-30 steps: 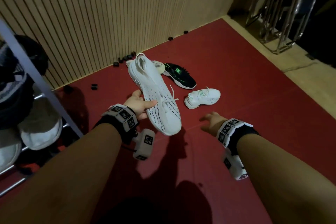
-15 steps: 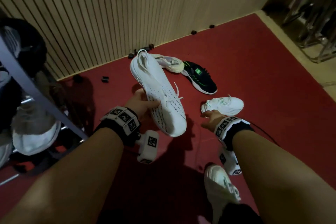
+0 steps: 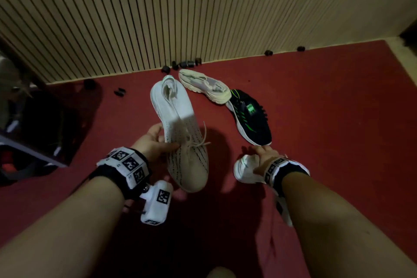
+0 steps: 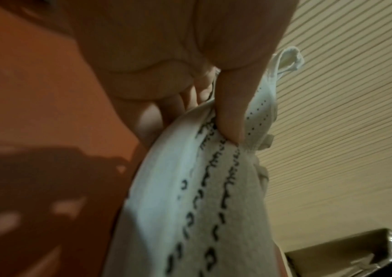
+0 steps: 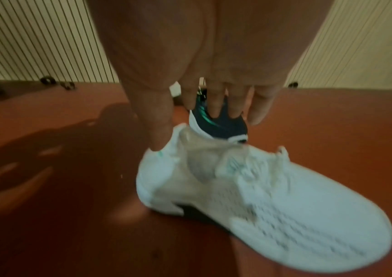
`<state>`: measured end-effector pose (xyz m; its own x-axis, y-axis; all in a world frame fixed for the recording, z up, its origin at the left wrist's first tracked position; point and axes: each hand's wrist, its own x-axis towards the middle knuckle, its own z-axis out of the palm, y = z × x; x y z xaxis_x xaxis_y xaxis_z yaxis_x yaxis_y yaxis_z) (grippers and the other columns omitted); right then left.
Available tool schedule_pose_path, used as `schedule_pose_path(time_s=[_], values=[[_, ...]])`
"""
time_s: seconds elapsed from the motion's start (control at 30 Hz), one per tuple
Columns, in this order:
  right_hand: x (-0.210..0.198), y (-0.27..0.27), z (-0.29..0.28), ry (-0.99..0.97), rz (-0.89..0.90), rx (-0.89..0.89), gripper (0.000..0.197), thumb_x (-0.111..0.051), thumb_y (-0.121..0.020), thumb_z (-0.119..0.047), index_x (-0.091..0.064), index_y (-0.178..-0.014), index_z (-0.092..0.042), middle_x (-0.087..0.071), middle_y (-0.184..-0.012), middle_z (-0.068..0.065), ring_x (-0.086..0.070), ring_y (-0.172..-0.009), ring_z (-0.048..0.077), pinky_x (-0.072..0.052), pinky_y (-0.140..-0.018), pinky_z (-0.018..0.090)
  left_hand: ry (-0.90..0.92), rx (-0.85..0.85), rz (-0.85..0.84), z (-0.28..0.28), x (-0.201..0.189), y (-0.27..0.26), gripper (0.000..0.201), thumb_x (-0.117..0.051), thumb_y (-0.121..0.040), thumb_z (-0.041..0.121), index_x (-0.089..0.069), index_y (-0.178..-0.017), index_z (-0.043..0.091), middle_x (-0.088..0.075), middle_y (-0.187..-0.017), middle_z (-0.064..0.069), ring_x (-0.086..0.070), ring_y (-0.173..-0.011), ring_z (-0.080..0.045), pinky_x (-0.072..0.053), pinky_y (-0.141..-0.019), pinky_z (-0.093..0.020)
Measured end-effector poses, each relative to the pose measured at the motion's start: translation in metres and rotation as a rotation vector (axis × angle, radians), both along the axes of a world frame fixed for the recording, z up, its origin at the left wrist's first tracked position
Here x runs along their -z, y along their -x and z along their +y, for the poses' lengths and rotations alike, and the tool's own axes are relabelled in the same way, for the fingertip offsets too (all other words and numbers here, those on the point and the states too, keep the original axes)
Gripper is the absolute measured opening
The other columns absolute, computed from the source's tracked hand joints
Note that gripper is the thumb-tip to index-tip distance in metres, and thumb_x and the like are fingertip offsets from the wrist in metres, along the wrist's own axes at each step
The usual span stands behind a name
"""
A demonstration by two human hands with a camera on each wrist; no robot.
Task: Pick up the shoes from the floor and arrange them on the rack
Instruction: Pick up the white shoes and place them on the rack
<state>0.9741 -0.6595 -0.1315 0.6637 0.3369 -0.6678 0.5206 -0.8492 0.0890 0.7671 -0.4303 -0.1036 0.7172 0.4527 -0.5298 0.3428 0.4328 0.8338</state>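
White knit shoe (image 3: 180, 133) is pinched in the left hand (image 3: 151, 142); the right hand (image 5: 190, 90), fingers loosely spread, should pinch its mate (image 5: 261, 187) firmly at the heel collar.

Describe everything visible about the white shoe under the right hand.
The small white shoe looks like knit mesh, with white laces, a pale lining, a teal accent at the heel collar and a white sole. It sits upright on the red floor, just short of the black shoe. The right hand reaches over it, thumb touching the heel collar, fingers straight, not gripping.
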Motion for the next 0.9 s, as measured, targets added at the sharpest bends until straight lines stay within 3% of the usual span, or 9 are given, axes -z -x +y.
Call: schedule_pose_path(time_s=[0.1, 0.2, 0.33, 0.43, 0.57, 0.67, 0.73, 0.83, 0.9], values=[[0.011, -0.011, -0.024, 0.057, 0.023, -0.082, 0.091, -0.07, -0.074, -0.042, -0.015, -0.146, -0.035, -0.027, -0.149, 0.002, -0.027, -0.139, 0.026, -0.013, -0.115, 0.056, -0.022, 0.036, 0.052, -0.02, -0.002, -0.017, 0.058, -0.067, -0.074, -0.008, -0.045, -0.126, 0.008, -0.062, -0.074, -0.012, -0.058, -0.049, -0.022, -0.046, -0.039, -0.024], [0.027, -0.009, -0.034, 0.049, 0.024, -0.129, 0.087, -0.064, -0.076, -0.044, -0.014, -0.146, -0.033, -0.026, -0.15, -0.001, -0.023, -0.141, 0.021, -0.002, -0.114, 0.061, -0.03, 0.025, 0.103, -0.032, -0.002, -0.03, 0.056, -0.065, -0.077, -0.01, -0.048, -0.122, 0.017, -0.064, -0.082, -0.011, -0.06, -0.067, -0.028, -0.048, -0.048, -0.029], [0.043, -0.008, -0.029, 0.017, 0.085, -0.066, 0.078, -0.062, -0.083, -0.035, -0.019, -0.147, -0.025, -0.024, -0.151, 0.005, -0.021, -0.141, 0.027, -0.018, -0.116, 0.05, 0.011, 0.024, 0.11, -0.038, 0.007, -0.038, 0.045, -0.06, -0.078, -0.014, -0.052, -0.103, 0.022, -0.054, -0.093, -0.016, -0.057, -0.073, -0.029, -0.048, -0.045, -0.026], [0.053, -0.006, -0.02, 0.03, 0.015, -0.036, 0.057, -0.048, -0.091, -0.039, -0.034, -0.143, -0.02, -0.033, -0.148, 0.005, -0.024, -0.138, 0.03, -0.028, -0.113, 0.043, 0.024, 0.052, 0.094, -0.033, 0.019, -0.039, 0.042, -0.058, -0.079, -0.015, -0.052, -0.099, 0.021, -0.055, -0.092, -0.015, -0.056, -0.072, -0.027, -0.047, -0.045, -0.027], [0.057, 0.006, -0.007, 0.002, -0.056, 0.069, 0.048, -0.037, -0.096, -0.04, -0.044, -0.138, -0.017, -0.04, -0.145, 0.008, -0.033, -0.135, 0.029, -0.027, -0.111, 0.043, 0.039, 0.039, 0.151, -0.022, 0.028, -0.033, 0.055, -0.064, -0.078, -0.009, -0.047, -0.123, 0.017, -0.062, -0.1, -0.013, -0.064, -0.073, -0.027, -0.053, -0.053, -0.031], [0.061, 0.014, -0.003, -0.068, -0.17, 0.194, 0.042, -0.045, -0.091, -0.037, -0.046, -0.13, -0.021, -0.045, -0.137, 0.007, -0.039, -0.129, 0.027, -0.031, -0.104, 0.042, -0.054, 0.095, 0.223, -0.015, 0.033, -0.025, 0.071, -0.068, -0.079, 0.0, -0.035, -0.139, 0.016, -0.058, -0.122, -0.012, -0.062, -0.1, -0.03, -0.054, -0.076, -0.037], [0.061, 0.015, 0.0, -0.1, -0.211, 0.286, 0.046, -0.053, -0.088, -0.037, -0.041, -0.129, -0.019, -0.042, -0.136, 0.006, -0.037, -0.129, 0.027, -0.032, -0.102, 0.04, -0.074, 0.13, 0.219, -0.01, 0.036, -0.019, 0.072, -0.068, -0.08, 0.001, -0.033, -0.142, 0.013, -0.06, -0.12, -0.011, -0.06, -0.107, -0.028, -0.051, -0.081, -0.032], [0.057, 0.014, 0.007, -0.047, -0.192, 0.256, 0.045, -0.051, -0.088, -0.042, -0.046, -0.128, -0.021, -0.045, -0.131, 0.007, -0.038, -0.127, 0.028, -0.032, -0.1, 0.04, -0.073, 0.158, 0.21, 0.001, 0.038, -0.009, 0.068, -0.069, -0.078, 0.002, -0.04, -0.138, 0.018, -0.066, -0.106, -0.005, -0.064, -0.094, -0.021, -0.052, -0.069, -0.025], [0.051, 0.016, 0.017, 0.003, -0.188, 0.231, 0.045, -0.046, -0.09, -0.047, -0.052, -0.126, -0.021, -0.05, -0.128, 0.007, -0.04, -0.126, 0.027, -0.031, -0.1, 0.04, 0.041, 0.084, 0.164, 0.005, 0.037, -0.003, 0.062, -0.065, -0.08, -0.006, -0.044, -0.133, 0.017, -0.065, -0.108, -0.011, -0.065, -0.089, -0.023, -0.056, -0.058, -0.028]])
